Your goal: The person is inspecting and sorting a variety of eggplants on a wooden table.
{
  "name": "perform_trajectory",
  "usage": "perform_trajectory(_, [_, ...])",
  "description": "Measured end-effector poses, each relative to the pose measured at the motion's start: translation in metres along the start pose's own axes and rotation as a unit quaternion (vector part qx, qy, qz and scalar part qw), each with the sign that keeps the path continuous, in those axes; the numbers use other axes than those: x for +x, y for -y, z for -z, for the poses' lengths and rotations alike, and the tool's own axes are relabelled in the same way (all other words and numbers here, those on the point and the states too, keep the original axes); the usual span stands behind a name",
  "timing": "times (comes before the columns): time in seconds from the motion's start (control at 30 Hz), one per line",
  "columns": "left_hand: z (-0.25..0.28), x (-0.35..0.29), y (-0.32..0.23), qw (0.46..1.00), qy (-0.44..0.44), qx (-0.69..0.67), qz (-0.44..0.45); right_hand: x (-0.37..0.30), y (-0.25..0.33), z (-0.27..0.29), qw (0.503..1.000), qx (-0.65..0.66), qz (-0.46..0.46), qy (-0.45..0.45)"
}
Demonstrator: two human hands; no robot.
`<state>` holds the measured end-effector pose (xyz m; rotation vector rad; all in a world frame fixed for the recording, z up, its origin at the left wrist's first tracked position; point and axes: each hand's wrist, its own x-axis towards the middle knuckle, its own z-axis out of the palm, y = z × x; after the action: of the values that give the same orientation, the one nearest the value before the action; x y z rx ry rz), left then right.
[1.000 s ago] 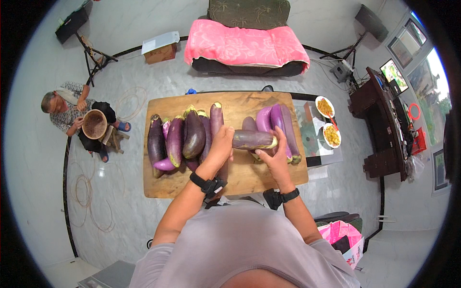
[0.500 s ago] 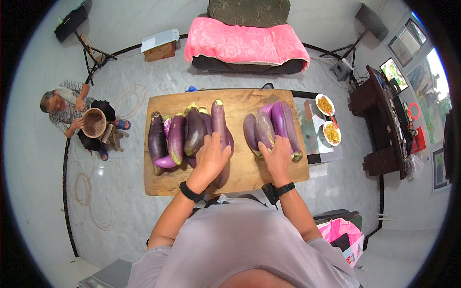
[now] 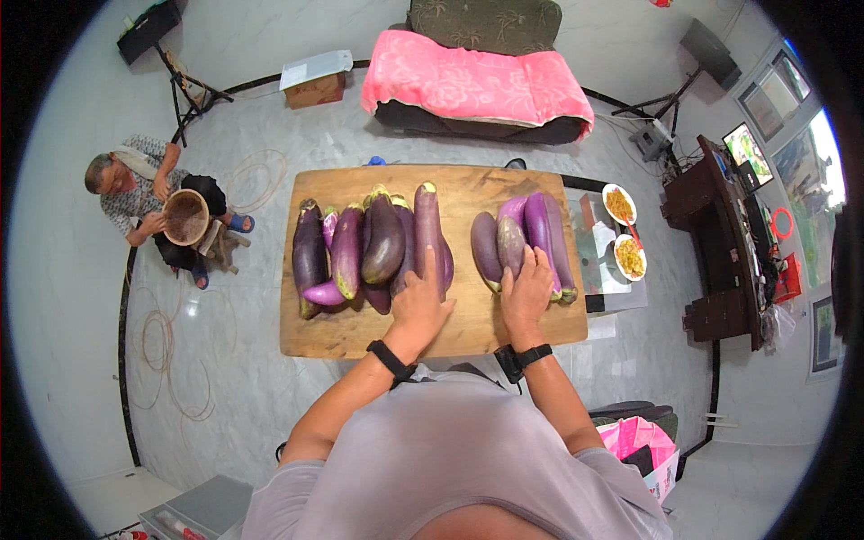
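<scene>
Two groups of eggplants lie on a wooden tabletop (image 3: pixel 476 331), stems pointing various ways. My left hand (image 3: pixel 420 312) rests at the near end of a long light-purple eggplant (image 3: pixel 427 220) on the right side of the left group. Its index finger is stretched along the skin, thumb apart. On the right group, my right hand (image 3: pixel 527 295) touches the lower part of a mottled eggplant (image 3: pixel 510 243), its fingers spread. A bright purple eggplant (image 3: pixel 538 229) lies beside it. Under the left group's dark eggplants (image 3: pixel 310 256), others are partly hidden.
Two bowls of food (image 3: pixel 630 258) stand on a low glass table to the right. At the left, a seated person (image 3: pixel 135 193) holds a round basin (image 3: pixel 185 218). A pink-covered sofa (image 3: pixel 477 76) is beyond the table; a dark desk (image 3: pixel 711 234) stands at the right.
The view has shifted, so the table appears slightly farther right. An eggplant end formerly jutting below my left hand no longer shows there. My left index finger has straightened.
</scene>
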<state>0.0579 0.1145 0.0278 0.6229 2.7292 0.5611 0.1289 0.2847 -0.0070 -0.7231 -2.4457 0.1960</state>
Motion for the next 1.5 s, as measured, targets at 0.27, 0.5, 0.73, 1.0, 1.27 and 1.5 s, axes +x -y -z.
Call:
perform_trajectory(0.27, [-0.006, 0.005, 0.008, 0.997, -0.041, -0.071, 0.003, -0.012, 0.028, -0.014, 0.93, 0.32, 0.009, 0.182])
perform_trajectory(0.5, [0.032, 0.004, 0.041, 0.754, 0.023, -0.655, 0.051, 0.008, 0.05, -0.033, 0.919, 0.275, -0.054, 0.276])
perform_trajectory(0.73, [0.084, -0.025, 0.061, 0.656, 0.027, -0.752, -0.051, 0.038, 0.056, -0.043, 0.924, 0.067, 0.355, 0.123])
perform_trajectory(1.0, [0.051, -0.018, 0.072, 0.654, -0.058, -0.752, -0.053, 0.058, 0.055, -0.058, 0.834, -0.03, 0.512, 0.201])
perform_trajectory(1.27, [0.041, -0.011, 0.073, 0.672, -0.067, -0.737, -0.031, 0.065, 0.044, -0.028, 0.871, 0.161, 0.438, 0.154])
perform_trajectory(1.5, [0.043, -0.011, 0.073, 0.661, -0.025, -0.749, -0.041, 0.107, 0.07, 0.037, 0.902, 0.38, 0.037, 0.202])
